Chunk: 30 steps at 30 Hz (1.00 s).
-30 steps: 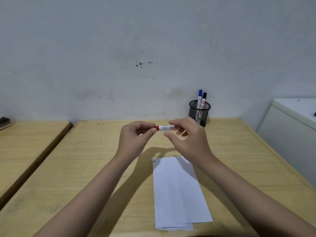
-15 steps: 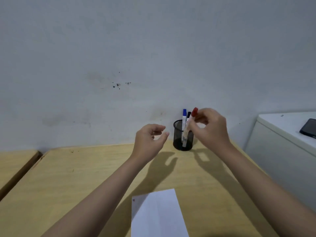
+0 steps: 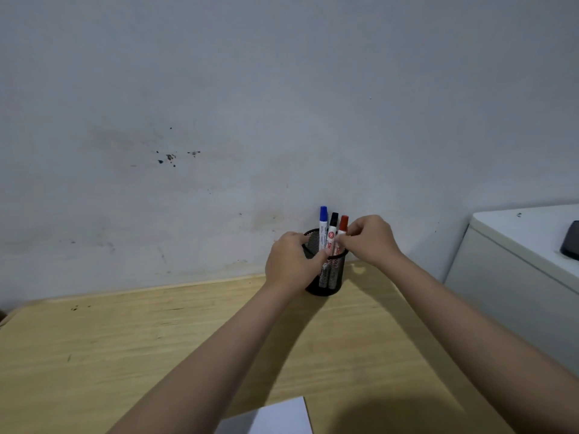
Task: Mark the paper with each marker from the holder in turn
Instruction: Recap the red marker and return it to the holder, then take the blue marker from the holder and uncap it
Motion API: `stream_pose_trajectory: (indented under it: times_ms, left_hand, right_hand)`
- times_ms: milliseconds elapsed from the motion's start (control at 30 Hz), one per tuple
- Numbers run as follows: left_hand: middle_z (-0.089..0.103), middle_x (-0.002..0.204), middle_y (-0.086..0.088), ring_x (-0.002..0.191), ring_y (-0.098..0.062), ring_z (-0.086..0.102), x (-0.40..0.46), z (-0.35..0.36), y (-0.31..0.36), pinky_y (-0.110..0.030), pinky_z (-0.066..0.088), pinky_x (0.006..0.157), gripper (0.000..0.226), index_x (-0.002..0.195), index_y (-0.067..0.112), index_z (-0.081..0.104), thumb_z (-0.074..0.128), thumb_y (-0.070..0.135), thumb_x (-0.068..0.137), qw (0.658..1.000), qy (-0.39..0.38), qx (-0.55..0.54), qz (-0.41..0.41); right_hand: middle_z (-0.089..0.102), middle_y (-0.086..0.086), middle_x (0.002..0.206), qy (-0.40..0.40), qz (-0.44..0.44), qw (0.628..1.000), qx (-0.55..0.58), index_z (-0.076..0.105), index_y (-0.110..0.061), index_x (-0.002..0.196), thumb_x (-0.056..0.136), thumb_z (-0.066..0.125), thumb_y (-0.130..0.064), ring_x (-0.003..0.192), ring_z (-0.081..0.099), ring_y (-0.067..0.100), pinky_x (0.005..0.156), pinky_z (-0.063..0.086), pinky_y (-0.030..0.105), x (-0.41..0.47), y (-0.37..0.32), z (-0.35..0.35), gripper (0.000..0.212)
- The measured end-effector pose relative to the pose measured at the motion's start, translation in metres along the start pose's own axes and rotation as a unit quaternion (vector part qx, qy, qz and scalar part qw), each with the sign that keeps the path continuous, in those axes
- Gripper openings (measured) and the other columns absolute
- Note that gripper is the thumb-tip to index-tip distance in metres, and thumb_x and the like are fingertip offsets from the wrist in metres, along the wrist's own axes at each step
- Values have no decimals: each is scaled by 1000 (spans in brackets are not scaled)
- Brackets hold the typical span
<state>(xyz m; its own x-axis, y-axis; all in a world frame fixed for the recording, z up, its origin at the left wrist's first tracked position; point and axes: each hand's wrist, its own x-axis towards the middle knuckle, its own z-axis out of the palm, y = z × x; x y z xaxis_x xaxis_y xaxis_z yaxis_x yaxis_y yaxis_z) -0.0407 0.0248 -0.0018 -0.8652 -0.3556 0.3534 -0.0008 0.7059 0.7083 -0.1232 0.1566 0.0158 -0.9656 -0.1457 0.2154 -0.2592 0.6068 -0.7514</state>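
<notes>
A black mesh holder [image 3: 332, 277] stands on the wooden table [image 3: 125, 355] against the wall. Three markers stand upright in it: blue-capped [image 3: 323, 227], black-capped [image 3: 332, 234] and red-capped [image 3: 342, 228]. My left hand [image 3: 289, 263] wraps around the holder's left side, thumb on its front. My right hand [image 3: 368, 239] is at the holder's right rim, its fingertips pinched on the red marker just below the cap. A corner of the white paper [image 3: 275, 418] shows at the bottom edge.
A white cabinet [image 3: 517, 277] stands to the right of the table, with a dark phone [image 3: 570, 242] on top. The stained wall [image 3: 219, 120] rises right behind the holder.
The red marker, capped between both hands a second ago, was carried by my right hand to the holder and now stands in it. My left hand moved onto the holder. The view tilted up.
</notes>
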Motion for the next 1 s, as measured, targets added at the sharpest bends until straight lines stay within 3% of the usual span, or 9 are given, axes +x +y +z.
stream_pose_trajectory:
  times_ms: [100, 167, 367, 433, 533, 667, 767, 900, 1000]
  left_hand:
    - [66, 108, -10, 103, -24, 60, -1, -3, 1, -37, 51, 82, 44, 100, 6, 67, 71, 41, 75, 1000, 0, -25, -4]
    - [67, 108, -9, 102, -22, 60, -2, -5, 1, -34, 49, 80, 40, 102, 9, 68, 72, 39, 75, 999, -3, -41, -5]
    - [58, 86, 2, 83, -11, 50, -4, -7, 4, -32, 48, 76, 36, 98, 9, 68, 72, 36, 75, 998, -9, -57, -13]
    - [61, 88, -3, 84, -17, 54, -5, -8, 6, -28, 43, 74, 37, 100, 7, 68, 72, 35, 76, 998, -8, -60, -17]
    - [68, 106, -12, 101, -24, 61, -8, -9, 8, -28, 43, 75, 38, 103, 7, 67, 71, 35, 77, 998, -8, -62, -20]
    - [67, 96, -12, 93, -26, 60, -13, -15, 15, -30, 43, 74, 38, 101, 5, 66, 71, 35, 77, 998, -4, -61, -21]
    - [64, 93, -10, 96, -26, 61, -13, -13, 17, -34, 47, 77, 41, 104, 4, 64, 67, 36, 80, 998, -4, -57, -25]
    - [67, 107, -4, 95, -15, 58, -21, -13, 16, -28, 44, 77, 38, 107, 9, 64, 63, 39, 82, 996, 20, -87, -27]
    - [70, 86, 4, 82, -12, 64, -40, -27, 22, -27, 47, 73, 14, 87, 15, 67, 63, 28, 83, 976, 84, -198, -41]
  right_hand:
    - [57, 11, 103, 43, -23, 998, -29, 58, -6, 113, 74, 73, -19, 90, 56, 23, 74, 46, 31, 3, 5, 4, 44]
    - [53, 11, 110, 78, -88, 992, -54, 54, -12, 120, 74, 71, -19, 99, 55, 25, 83, 50, 40, 4, 3, 5, 49]
    - [53, 8, 96, 75, -216, 959, -168, 64, -23, 117, 82, 62, -27, 95, 50, 28, 77, 36, 35, 13, -16, 15, 35]
    - [54, 8, 92, 83, -226, 953, -184, 67, -23, 111, 81, 63, -29, 92, 51, 29, 76, 36, 36, 15, -17, 18, 30]
    - [59, 7, 89, 98, -232, 951, -182, 68, -19, 100, 81, 63, -29, 90, 53, 28, 75, 35, 35, 14, -19, 16, 23]
    - [69, -1, 69, 76, -234, 963, -114, 64, -17, 79, 75, 65, -21, 77, 61, 26, 78, 48, 40, 1, -30, 6, 5]
    - [67, -1, 62, 69, -237, 968, -43, 64, -17, 71, 68, 66, -14, 69, 62, 25, 72, 53, 43, -5, -34, 0, 5]
    - [71, 3, 74, 121, -281, 952, 5, 70, -15, 90, 69, 65, -9, 77, 58, 21, 72, 46, 28, -19, -40, -12, 23]
    - [70, -2, 77, 183, -312, 931, 52, 71, -12, 83, 68, 66, -5, 74, 57, 15, 73, 42, 16, -42, -50, -28, 18]
